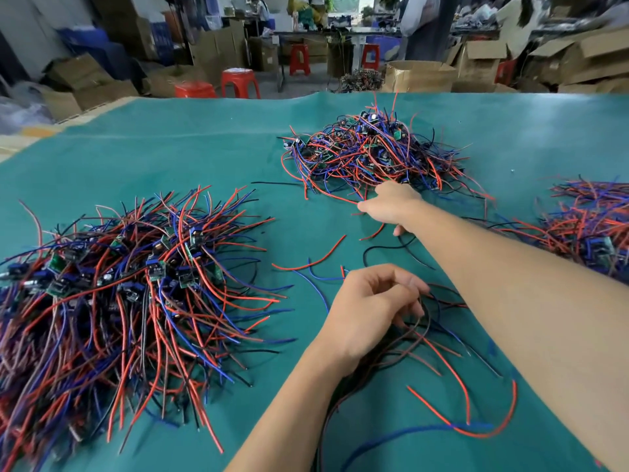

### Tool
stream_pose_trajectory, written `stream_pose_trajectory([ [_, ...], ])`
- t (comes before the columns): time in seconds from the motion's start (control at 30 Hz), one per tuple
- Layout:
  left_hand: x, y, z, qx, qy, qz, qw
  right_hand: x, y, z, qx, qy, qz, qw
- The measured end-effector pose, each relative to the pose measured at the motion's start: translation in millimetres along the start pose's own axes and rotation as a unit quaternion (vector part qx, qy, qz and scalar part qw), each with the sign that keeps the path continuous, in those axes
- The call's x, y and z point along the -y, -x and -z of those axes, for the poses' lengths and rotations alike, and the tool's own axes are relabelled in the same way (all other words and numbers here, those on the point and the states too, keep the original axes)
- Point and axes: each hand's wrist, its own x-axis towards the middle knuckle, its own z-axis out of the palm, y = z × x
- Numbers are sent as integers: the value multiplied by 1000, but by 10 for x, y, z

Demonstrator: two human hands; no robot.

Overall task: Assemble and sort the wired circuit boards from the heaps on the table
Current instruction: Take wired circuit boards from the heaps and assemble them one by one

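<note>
Three heaps of small circuit boards with red, blue and black wires lie on the green table [170,155]: a large heap [129,291] at the left, a tangled heap [371,151] at the far middle, and a third heap [592,233] at the right edge. My right hand [391,206] reaches out to the near edge of the far heap, its fingers down among the wires; what they hold is hidden. My left hand [371,308] is curled near the middle and grips a bunch of wires [429,338] that trail toward me.
Loose red, blue and black wires [316,264] lie scattered between the heaps. Beyond the table's far edge stand red stools [238,81], cardboard boxes [418,74] and workbenches, with a person at the back.
</note>
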Motion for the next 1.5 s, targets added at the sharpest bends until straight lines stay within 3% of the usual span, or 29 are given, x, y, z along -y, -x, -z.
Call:
stream_pose_trajectory([
  [0.13,-10,0,-4,-1,0,0,1000,-61,48,2,-21,-9,-3,1000],
  [0.37,-8,4,-5,-4,7,4,1000,-187,264,-12,-45,-164,5,985],
  [0.77,-11,-22,-19,-74,88,27,993,-773,1741,236,68,-410,62,908],
  [0.9,-8,-20,-34,-71,60,22,995,-769,2179,173,88,-457,124,876],
  [1.07,15,-35,-35,-89,41,38,994,-691,2250,116,95,-453,155,873],
  [1.23,8,-32,-34,-69,36,29,996,-819,2167,136,52,-475,122,870],
  [1.37,25,-22,-26,-70,2,23,997,-872,2089,92,-11,-431,116,895],
  [1.43,38,-25,-19,-79,-7,17,997,-875,2068,59,-67,-455,109,881],
  [1.5,57,-24,-22,-84,-12,11,996,-884,2042,69,-102,-522,85,842],
])
